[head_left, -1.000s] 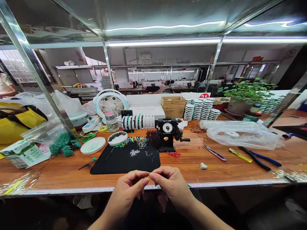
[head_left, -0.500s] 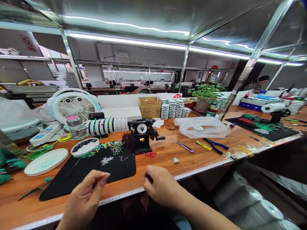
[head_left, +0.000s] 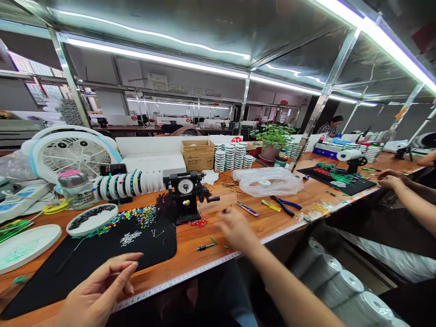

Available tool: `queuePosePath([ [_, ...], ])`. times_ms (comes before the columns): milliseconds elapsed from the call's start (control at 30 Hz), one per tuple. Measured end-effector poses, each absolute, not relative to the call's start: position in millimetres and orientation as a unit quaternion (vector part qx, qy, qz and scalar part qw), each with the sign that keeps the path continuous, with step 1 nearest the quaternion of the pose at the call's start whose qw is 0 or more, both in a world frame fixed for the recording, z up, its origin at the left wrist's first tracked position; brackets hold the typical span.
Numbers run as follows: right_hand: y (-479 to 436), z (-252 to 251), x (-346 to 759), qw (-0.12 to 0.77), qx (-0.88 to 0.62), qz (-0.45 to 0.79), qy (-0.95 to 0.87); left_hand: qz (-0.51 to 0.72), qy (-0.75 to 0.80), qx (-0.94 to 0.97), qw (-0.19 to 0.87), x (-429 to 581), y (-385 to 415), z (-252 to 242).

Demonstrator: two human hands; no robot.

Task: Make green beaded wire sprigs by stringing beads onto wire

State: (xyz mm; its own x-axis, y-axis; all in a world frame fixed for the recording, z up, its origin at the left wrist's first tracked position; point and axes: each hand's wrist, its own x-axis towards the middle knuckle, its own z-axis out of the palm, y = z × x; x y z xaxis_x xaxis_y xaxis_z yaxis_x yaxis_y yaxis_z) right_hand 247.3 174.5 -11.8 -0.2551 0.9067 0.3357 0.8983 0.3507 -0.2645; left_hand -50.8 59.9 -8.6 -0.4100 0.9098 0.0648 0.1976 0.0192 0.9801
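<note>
My left hand (head_left: 102, 288) hovers at the table's front edge, beside the black mat (head_left: 98, 263). Its fingers are loosely apart, with nothing visible between them. My right hand (head_left: 236, 229) reaches over the wood, right of the mat, fingers apart and slightly blurred; a small dark spot shows by its fingertips. A short green-and-black piece (head_left: 205, 247) lies left of that wrist. Behind stands a black winding device (head_left: 185, 195) with a dial and crank, carrying a row of white spools (head_left: 136, 185). White bits (head_left: 130, 238) and coloured beads (head_left: 146, 215) lie on the mat.
A cutter (head_left: 247, 209), a yellow tool (head_left: 271, 205) and blue-handled pliers (head_left: 286, 204) lie to the right. At left are a white dish (head_left: 30, 247), a bead dish (head_left: 92, 220) and a fan (head_left: 73, 154). Another person's hands (head_left: 391, 178) show at far right.
The view has swung right. My right hand has reached forward and uncurled; my left hand's pinch has loosened. The green-and-black piece and the hands at far right now show.
</note>
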Motion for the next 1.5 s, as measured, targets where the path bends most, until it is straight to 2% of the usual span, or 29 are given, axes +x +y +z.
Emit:
queuePosePath([
  [100, 203, -9, 295, 0.207, -0.655, -0.040, -0.726, 0.545, 0.637, 0.424, 0.342, -56, 54, -6],
  [233, 225, -18, 328, 0.193, -0.675, -0.035, -0.712, 0.591, 0.577, 0.281, 0.489, -49, 45, -4],
  [333, 226, -21, 322, 0.223, -0.668, -0.015, -0.709, 0.632, 0.508, 0.212, 0.546, -38, 39, 2],
  [467, 195, -12, 278, 0.287, -0.628, 0.048, -0.722, 0.628, 0.463, 0.177, 0.600, -28, 33, 9],
  [533, 162, -5, 248, 0.314, -0.563, 0.152, -0.749, 0.626, 0.442, 0.177, 0.618, -27, 30, 9],
  [600, 125, 1, 218, 0.329, -0.439, 0.406, -0.731, 0.628, 0.413, 0.184, 0.633, -26, 27, 9],
  [667, 92, 4, 192, 0.281, -0.337, 0.624, -0.647, 0.628, 0.381, 0.197, 0.649, -25, 25, 8],
  [700, 80, 3, 181, 0.252, -0.309, 0.695, -0.598, 0.626, 0.365, 0.205, 0.658, -24, 23, 8],
  [767, 65, -1, 164, 0.205, -0.293, 0.773, -0.524, 0.621, 0.334, 0.218, 0.675, -24, 21, 7],
  [833, 60, -7, 153, 0.186, -0.303, 0.793, -0.495, 0.616, 0.308, 0.230, 0.688, -23, 20, 6],
  [1033, 59, -19, 137, 0.226, -0.308, 0.764, -0.520, 0.607, 0.284, 0.248, 0.700, -21, 19, 2],
  [1167, 55, -16, 138, 0.261, -0.287, 0.673, -0.629, 0.602, 0.287, 0.243, 0.705, -20, 20, -1],
  [1267, 81, -8, 167, 0.308, -0.325, 0.480, -0.754, 0.606, 0.302, 0.226, 0.700, -21, 21, 0],
  [1333, 120, -4, 204, 0.346, -0.448, 0.265, -0.781, 0.612, 0.322, 0.213, 0.690, -21, 22, 2],
  [1367, 143, -4, 225, 0.326, -0.519, 0.157, -0.774, 0.613, 0.338, 0.208, 0.684, -21, 23, 3],
  [1433, 187, -5, 267, 0.191, -0.668, -0.018, -0.719, 0.605, 0.376, 0.207, 0.671, -21, 22, 5],
  [1500, 216, -5, 295, 0.141, -0.705, -0.056, -0.693, 0.591, 0.410, 0.218, 0.660, -22, 22, 6],
])
